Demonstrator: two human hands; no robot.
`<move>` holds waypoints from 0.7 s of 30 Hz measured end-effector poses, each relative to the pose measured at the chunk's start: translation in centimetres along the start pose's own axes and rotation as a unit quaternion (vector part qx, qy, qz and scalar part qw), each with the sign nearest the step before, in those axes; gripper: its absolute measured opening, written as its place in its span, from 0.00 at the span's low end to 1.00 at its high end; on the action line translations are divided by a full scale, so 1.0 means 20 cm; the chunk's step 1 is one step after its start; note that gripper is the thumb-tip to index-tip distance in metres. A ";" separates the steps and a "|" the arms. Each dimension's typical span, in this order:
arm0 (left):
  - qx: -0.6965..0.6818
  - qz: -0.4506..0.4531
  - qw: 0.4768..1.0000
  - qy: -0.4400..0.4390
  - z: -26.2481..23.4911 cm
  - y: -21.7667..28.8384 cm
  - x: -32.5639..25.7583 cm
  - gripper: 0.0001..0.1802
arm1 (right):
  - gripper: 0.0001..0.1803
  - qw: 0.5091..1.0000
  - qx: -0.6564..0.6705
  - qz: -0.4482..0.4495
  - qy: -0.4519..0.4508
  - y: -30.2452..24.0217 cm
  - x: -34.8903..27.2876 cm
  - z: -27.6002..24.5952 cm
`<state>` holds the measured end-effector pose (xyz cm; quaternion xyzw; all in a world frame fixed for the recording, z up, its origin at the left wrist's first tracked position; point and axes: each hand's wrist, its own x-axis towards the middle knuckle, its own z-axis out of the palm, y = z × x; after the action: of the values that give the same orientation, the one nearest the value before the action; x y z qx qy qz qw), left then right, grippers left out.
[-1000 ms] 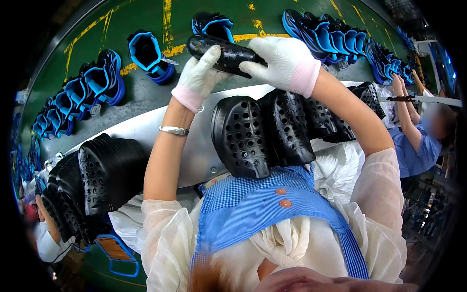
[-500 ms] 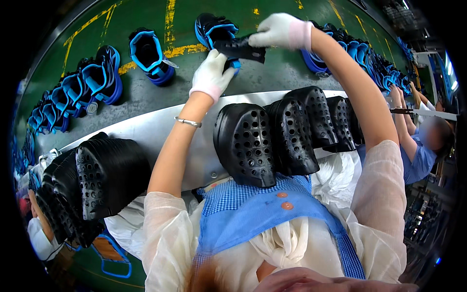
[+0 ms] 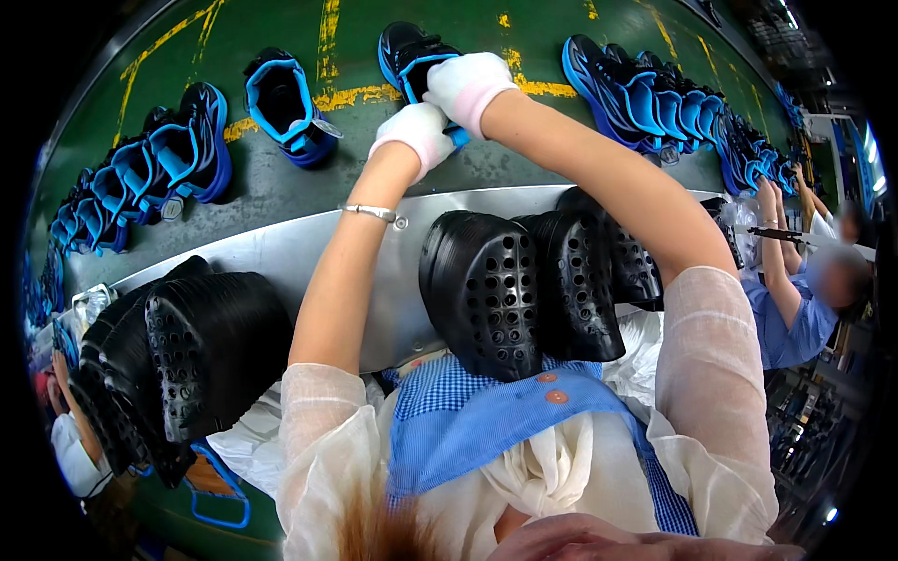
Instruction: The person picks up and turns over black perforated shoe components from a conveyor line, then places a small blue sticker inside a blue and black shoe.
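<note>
- Fingers first, in the head view, our only one: both gloved hands are stretched out to the black and blue shoe upper (image 3: 409,49) standing on the green belt (image 3: 281,187). Our left hand (image 3: 413,136) is curled at the near side of that upper, its fingers clenched on the blue edge as far as we can judge; our right hand (image 3: 466,86) lies on top of it, fingers folded over, grasping the collar.
- Landmark: that shoe upper sits on the yellow line (image 3: 355,93), with a lone upper (image 3: 285,105) just to its left and a packed row of blue uppers (image 3: 664,103) to its right.
- Risk one: we are reaching at full stretch over the metal rail (image 3: 281,248). A tug from here could tip the upper onto its side or drag it off the line.
- Risk two: the white gloves hide the fingertips, so we cannot tell how firm the hold is; a loose pinch may slip off the smooth collar.
- Risk three: nearer than the upper, the black perforated soles (image 3: 486,290) lean stacked against the rail under our forearms. A dropped elbow could knock them over.
- Risk four: the bracelet (image 3: 371,213) on our left wrist could catch on the rail's edge.
- Far right of the upper, a co-worker's hand (image 3: 769,192) works well apart.
</note>
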<state>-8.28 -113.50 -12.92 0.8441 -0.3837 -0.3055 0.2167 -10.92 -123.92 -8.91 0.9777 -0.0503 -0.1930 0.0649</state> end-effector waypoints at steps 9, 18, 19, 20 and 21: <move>-0.009 -0.073 0.990 -0.119 -0.01 0.00 0.11 0.23 | 0.13 0.997 0.019 0.004 0.076 0.01 0.15 0.05; -0.014 -0.082 0.990 -0.117 -0.02 0.01 0.10 0.22 | 0.14 1.000 0.001 0.017 -0.023 0.02 0.13 -0.01; -0.015 -0.082 0.989 -0.119 -0.01 0.00 0.10 0.22 | 0.14 1.000 0.001 0.017 -0.024 0.02 0.13 -0.01; -0.012 -0.077 0.991 -0.112 0.00 -0.01 0.10 0.22 | 0.14 1.000 0.004 0.008 -0.019 0.03 0.12 -0.01; -0.009 -0.071 0.992 -0.106 0.01 -0.01 0.10 0.22 | 0.14 1.000 0.009 0.000 -0.015 0.03 0.12 -0.01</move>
<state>-7.20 -114.99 -13.99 0.8303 -0.3412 -0.4106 0.1601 -8.67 -124.73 -9.60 0.9753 -0.0532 -0.2071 0.0556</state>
